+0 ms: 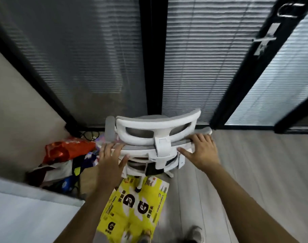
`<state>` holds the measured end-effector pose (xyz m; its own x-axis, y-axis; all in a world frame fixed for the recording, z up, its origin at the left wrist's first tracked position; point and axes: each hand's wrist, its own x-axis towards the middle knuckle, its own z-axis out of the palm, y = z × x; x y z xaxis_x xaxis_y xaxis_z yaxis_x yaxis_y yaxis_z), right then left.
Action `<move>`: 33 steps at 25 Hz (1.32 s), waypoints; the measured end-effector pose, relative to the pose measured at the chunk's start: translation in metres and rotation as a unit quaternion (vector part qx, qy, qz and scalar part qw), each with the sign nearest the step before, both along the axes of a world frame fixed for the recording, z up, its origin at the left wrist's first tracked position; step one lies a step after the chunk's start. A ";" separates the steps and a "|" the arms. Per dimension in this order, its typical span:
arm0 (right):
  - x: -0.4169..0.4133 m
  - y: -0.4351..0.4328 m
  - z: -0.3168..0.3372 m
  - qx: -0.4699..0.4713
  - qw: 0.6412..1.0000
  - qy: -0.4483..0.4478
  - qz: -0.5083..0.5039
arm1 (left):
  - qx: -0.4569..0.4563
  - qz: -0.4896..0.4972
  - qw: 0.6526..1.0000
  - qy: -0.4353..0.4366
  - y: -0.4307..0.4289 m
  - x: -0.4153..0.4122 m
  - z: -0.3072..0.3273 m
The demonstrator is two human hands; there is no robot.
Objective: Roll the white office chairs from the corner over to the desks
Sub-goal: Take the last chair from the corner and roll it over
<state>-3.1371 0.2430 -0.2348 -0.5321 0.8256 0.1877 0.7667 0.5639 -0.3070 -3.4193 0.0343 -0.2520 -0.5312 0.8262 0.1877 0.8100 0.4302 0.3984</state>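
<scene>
A white office chair with a grey mesh back and headrest stands in the corner, its back turned to me, close to the glass wall. My left hand grips the left end of the backrest's top edge, fingers over the rim and thumb underneath. My right hand grips the right end of the same edge, thumb stretched toward the centre bracket. The chair's base and one caster show below the seat, above a yellow box.
A yellow printed carton lies on the floor under the chair's base. Orange and mixed bags are piled in the left corner. A white surface fills the lower left. Glass wall with blinds ahead; a door at right. Wood floor to the right.
</scene>
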 end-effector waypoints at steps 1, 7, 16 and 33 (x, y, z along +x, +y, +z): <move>0.007 -0.016 -0.001 0.007 1.000 0.000 -0.018 | 0.008 -0.022 1.000 -0.009 -0.004 0.001 0.001; 0.081 -0.090 -0.003 0.010 0.992 0.007 -0.127 | -0.026 -0.169 0.985 -0.022 0.013 0.019 0.005; 0.264 -0.191 -0.010 0.036 0.929 0.036 -0.366 | -0.028 -0.399 0.916 -0.016 0.085 0.199 -0.005; 0.662 -0.340 -0.031 0.061 0.720 0.077 -0.687 | -0.004 -0.710 0.703 -0.046 0.150 0.760 0.000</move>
<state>-2.4751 -0.0966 -0.2659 0.8062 0.5249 0.2731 0.5885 -0.6639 -0.4613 -2.6593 0.1841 -0.2521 0.8196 0.5372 0.1993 0.3965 -0.7828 0.4796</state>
